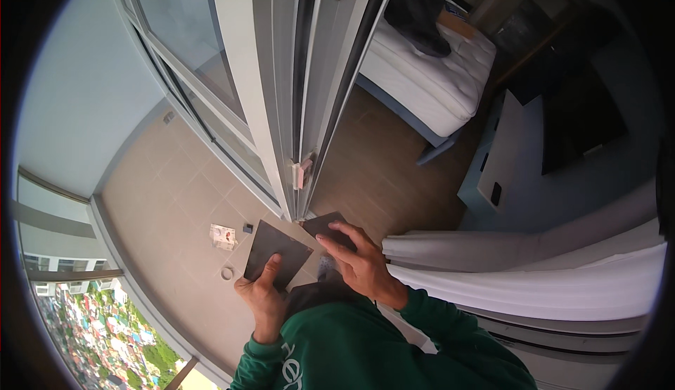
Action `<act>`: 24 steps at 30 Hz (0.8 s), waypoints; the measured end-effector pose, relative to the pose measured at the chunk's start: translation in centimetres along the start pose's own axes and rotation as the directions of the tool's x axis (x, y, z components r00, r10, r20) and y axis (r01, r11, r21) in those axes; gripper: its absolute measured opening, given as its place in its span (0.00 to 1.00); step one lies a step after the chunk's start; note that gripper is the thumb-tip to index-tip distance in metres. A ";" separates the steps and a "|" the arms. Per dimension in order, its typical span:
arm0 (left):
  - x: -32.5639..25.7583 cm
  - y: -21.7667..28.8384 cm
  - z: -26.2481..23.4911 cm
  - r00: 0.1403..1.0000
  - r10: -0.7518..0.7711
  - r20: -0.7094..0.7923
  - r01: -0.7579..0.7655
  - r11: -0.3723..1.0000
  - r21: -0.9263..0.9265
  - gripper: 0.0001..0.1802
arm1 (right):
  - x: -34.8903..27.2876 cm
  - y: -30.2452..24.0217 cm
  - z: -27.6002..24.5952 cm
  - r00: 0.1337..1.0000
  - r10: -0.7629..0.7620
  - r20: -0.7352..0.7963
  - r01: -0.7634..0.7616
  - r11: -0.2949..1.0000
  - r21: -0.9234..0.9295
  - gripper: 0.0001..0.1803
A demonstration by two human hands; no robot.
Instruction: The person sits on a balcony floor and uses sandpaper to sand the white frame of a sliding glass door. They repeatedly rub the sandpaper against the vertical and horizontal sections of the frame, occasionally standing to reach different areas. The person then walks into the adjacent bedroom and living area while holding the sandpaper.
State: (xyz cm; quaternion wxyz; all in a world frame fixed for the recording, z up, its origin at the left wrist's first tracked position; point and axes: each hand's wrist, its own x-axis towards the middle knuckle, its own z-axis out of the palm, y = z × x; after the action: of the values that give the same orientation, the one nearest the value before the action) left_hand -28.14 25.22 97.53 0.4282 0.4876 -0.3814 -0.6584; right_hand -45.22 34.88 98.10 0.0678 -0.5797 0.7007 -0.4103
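My left hand (259, 299) grips a flat, dark grey rectangular sheet (271, 241), its thumb pressed on the upper face. In my right hand (365, 267) is a second dark flat piece (322, 225), with the fingers lying over its right side. The two pieces are close together in front of my body, just below the foot of the door frame (239, 60). Whether they touch is hard to make out. What the sheets are made of cannot be told, and their undersides are hidden.
On the tiled floor (183, 200) lie a printed packet (223, 236), a small dark block (247, 228) and a tape-like ring (227, 278). A pinkish piece (304, 173) sits in the frame's channel. Right are white curtains (527, 288) and a mattress (429, 74); a railing (105, 275) stands left.
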 end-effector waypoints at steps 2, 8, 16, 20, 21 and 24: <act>0.3 -0.4 -1.1 1.000 -0.022 -0.018 0.022 1.000 0.007 0.13 | 0.6 1.1 0.4 0.991 0.111 -0.069 -0.106 0.992 0.072 0.21; 0.0 0.5 -3.3 0.996 -0.012 -0.087 0.017 0.998 0.053 0.13 | 3.9 4.5 1.3 0.942 0.222 -0.252 -0.181 0.968 0.174 0.13; -0.4 -0.3 -5.5 0.981 0.039 -0.192 -0.013 0.990 0.138 0.14 | 5.1 6.8 2.0 0.959 0.194 -0.206 -0.169 0.976 0.134 0.10; -0.8 -0.1 -5.6 0.981 0.009 -0.191 0.024 0.986 0.167 0.14 | 5.6 7.3 2.2 0.968 0.158 -0.196 -0.139 0.984 0.107 0.10; -0.9 -0.2 -5.7 0.983 0.005 -0.184 0.027 0.985 0.173 0.14 | 5.8 7.4 2.2 0.970 0.150 -0.193 -0.132 0.986 0.100 0.10; -1.1 -0.6 -5.7 0.981 0.014 -0.195 0.014 0.990 0.141 0.14 | 6.4 7.4 1.8 0.976 0.193 -0.102 -0.186 0.979 0.081 0.12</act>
State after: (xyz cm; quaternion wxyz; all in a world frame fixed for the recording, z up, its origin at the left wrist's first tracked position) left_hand -22.60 25.93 96.00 0.4278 0.5791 -0.3831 -0.5787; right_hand -51.81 28.32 94.50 0.0886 -0.4840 0.7405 -0.4577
